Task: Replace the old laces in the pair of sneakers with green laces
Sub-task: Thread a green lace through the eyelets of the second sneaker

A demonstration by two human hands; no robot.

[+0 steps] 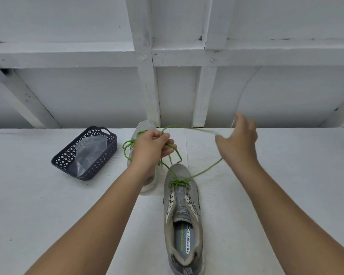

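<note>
Green lace [203, 171], thin, bright, threaded through only the toe-end eyelets of the near grey sneaker [182, 213]. Left hand [153, 146] pinches one strand beyond its toe; right hand [239, 135] spread, blurred, lace touching it. Second sneaker [145, 129] left of it, green-laced. One dark basket [68, 155] further left. Two sneakers total.

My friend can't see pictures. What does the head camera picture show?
A person's left hand pinches a green lace threaded through the lowest eyelets of a grey sneaker, while the blurred right hand reaches beside the lace. A second sneaker and a dark basket sit on the white table.
</note>
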